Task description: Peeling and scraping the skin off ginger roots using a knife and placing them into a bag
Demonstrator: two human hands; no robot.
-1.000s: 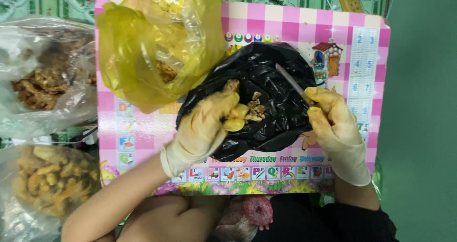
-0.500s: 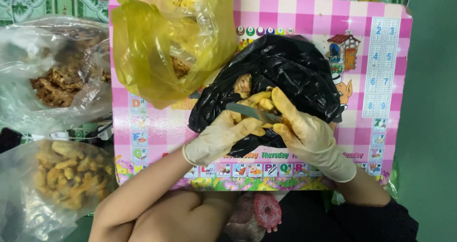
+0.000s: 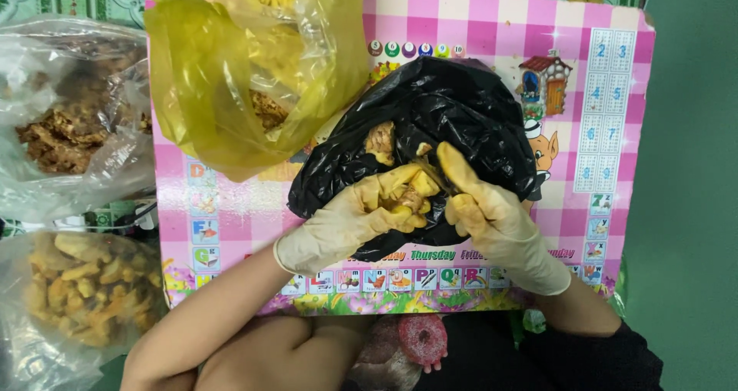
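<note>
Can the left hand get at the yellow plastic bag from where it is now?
Probably yes, once freed. The yellow translucent plastic bag lies just above the left hand on the pink checked board, with nothing between. But that hand grips a yellow root piece over the black plastic bag.

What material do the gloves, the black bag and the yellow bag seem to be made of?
The gloves on the left hand and right hand look like thin latex or similar rubber: cream, matte, stained yellow, wrinkled at the cuffs. The black bag appears to be thin opaque plastic film, glossy and crumpled. The yellow bag seems to be translucent plastic film; its contents show through.
</note>
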